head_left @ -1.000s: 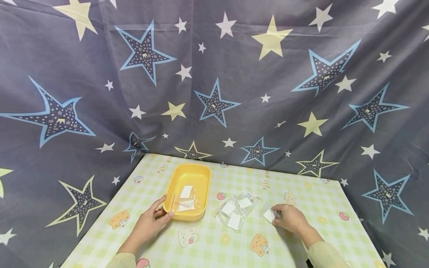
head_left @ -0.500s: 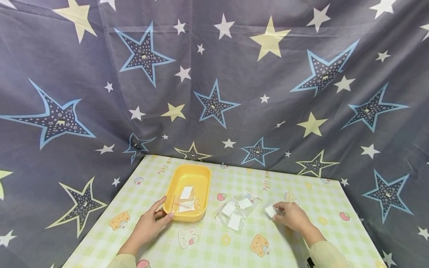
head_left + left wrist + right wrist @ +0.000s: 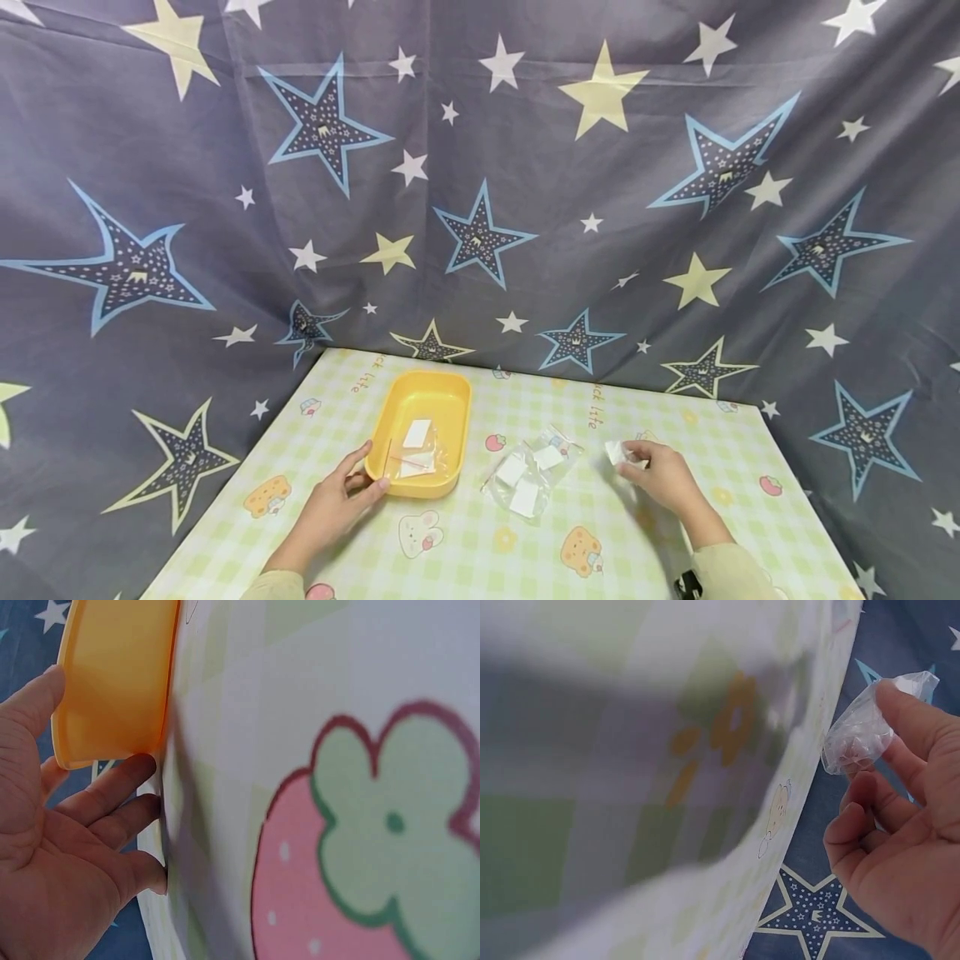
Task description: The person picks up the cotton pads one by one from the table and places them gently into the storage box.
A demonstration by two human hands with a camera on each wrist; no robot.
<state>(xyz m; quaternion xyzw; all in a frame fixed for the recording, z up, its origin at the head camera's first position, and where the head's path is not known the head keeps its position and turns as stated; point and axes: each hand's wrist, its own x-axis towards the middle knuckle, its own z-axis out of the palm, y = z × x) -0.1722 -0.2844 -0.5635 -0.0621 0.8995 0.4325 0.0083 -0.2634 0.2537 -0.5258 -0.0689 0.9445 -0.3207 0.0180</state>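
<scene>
Tray (image 3: 438, 400): smooth yellow, round-cornered, left on checked table (image 3: 517, 567); near-left corner gripped between thumb and fingers of left hand (image 3: 333, 502). Inside, thin clear inner packets (image 3: 417, 433), count unclear. Centre: loose packets (image 3: 523, 500), glossy, overlapping, white-patched. Right hand (image 3: 667, 479) pinches crinkled held packet (image 3: 855, 739), raised, partly covered, contents indistinct.

The right hand (image 3: 663, 477) has risen from the table (image 3: 457, 554), taking the small plastic bag (image 3: 617, 452) with it; a second ago I saw it down low, now there's air beneath.
</scene>
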